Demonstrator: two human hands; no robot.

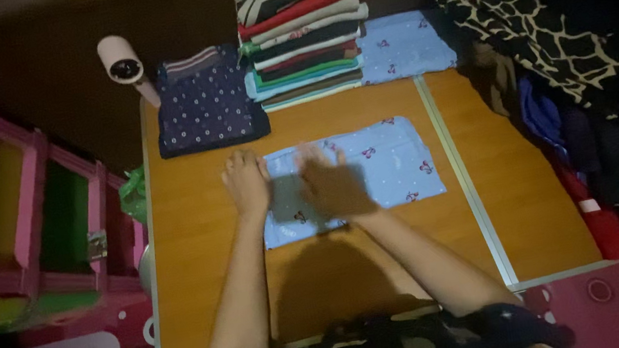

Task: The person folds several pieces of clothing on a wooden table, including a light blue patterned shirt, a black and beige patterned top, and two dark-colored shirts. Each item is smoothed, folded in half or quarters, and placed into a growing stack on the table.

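Dim light falls on a low orange folding table [213, 297], which is set on a pink patterned floor with pink shelving [27, 219] to its left. A light blue garment with small butterfly prints [395, 164] is laid flat at the middle of the table. Both hands are pressed on it, palms down and fingers spread, nothing being gripped: the left hand [246, 182] at the cloth's left edge, the right hand [332, 187] nearer its centre.

The step in hand is judged to be the smoothing of a fold. A further fold, or a lift onto the pile, would seem to call for the edges to be kept aligned.

Behind, a tall stack of folded clothes [303, 30] stands beside a dark dotted folded piece [206, 103] and another blue piece [405, 44]. The right hand is blurred, so its fingers can hardly be told apart. The dark heap at the right [583, 73] is largely lost in shadow, possibly unfolded laundry. The stack's top is cut off by the frame.
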